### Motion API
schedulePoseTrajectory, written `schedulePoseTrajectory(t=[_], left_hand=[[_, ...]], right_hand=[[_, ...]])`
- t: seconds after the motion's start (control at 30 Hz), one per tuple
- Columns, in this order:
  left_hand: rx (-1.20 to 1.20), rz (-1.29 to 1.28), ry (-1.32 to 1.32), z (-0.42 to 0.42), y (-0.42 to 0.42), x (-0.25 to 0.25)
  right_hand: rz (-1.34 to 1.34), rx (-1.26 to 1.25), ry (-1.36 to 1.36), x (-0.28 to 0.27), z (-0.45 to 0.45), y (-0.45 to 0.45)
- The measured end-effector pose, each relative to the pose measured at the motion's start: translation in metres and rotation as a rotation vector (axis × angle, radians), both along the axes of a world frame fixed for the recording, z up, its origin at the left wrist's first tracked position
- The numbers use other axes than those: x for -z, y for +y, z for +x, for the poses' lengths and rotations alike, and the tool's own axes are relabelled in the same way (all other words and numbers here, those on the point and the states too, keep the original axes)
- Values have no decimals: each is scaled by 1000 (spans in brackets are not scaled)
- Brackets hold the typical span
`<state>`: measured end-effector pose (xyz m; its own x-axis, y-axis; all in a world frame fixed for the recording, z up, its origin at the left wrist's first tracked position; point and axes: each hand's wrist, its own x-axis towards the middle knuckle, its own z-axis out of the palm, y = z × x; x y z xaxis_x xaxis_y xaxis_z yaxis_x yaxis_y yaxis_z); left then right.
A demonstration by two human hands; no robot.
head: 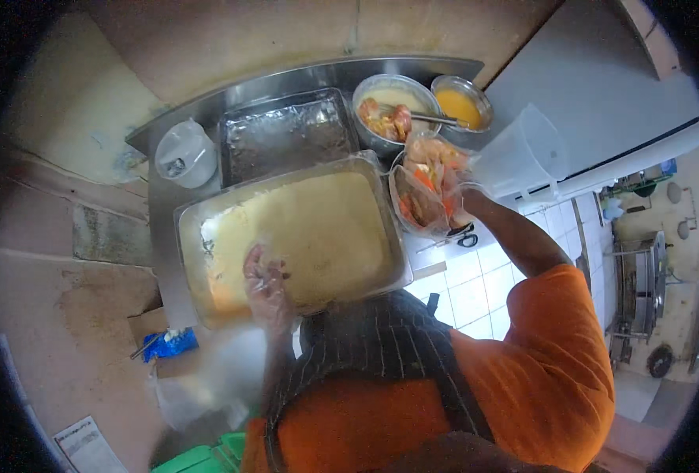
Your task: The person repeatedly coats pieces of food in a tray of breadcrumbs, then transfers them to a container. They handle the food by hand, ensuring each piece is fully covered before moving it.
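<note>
A large clear rectangular tub (302, 224) of pale yellowish flour or crumbs lies before me. My left hand (266, 284), in a clear plastic glove, is over its near left part with the fingers curled; no held item can be made out. My right hand (467, 204) reaches to a plastic bag (423, 204) of raw, orange-marinated meat in a container right of the tub; what its fingers grip is hidden. Behind the bag, a metal bowl (393, 91) holds pale batter, meat pieces (399, 121) and metal tongs (432, 118). A smaller bowl (459, 109) of orange-yellow liquid stands beside it.
A dark rectangular tray (290, 136) sits behind the tub, with a white plastic container (186, 155) to its left. An upright translucent pitcher or container (521, 151) is at the right, by a pale surface. Scissors handles (467, 239) show below the bag. A metal rim (302, 77) backs the counter.
</note>
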<state>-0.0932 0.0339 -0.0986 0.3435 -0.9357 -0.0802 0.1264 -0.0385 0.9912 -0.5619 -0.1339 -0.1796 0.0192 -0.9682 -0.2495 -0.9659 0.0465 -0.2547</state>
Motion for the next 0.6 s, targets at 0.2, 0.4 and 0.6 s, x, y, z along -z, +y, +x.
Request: schedulePoseTrajectory(t=[0.2,0.4,0.6], left_hand=[[-17,9,-97,13,3,-11],[47,-204,158,31,7,23],[-26,-80,71,16,1,13]], right_hand=[[-212,-114,63,-71,18,2],[-48,-103,421,-162,48,13],[-199,-11,642,-188,39,-1]])
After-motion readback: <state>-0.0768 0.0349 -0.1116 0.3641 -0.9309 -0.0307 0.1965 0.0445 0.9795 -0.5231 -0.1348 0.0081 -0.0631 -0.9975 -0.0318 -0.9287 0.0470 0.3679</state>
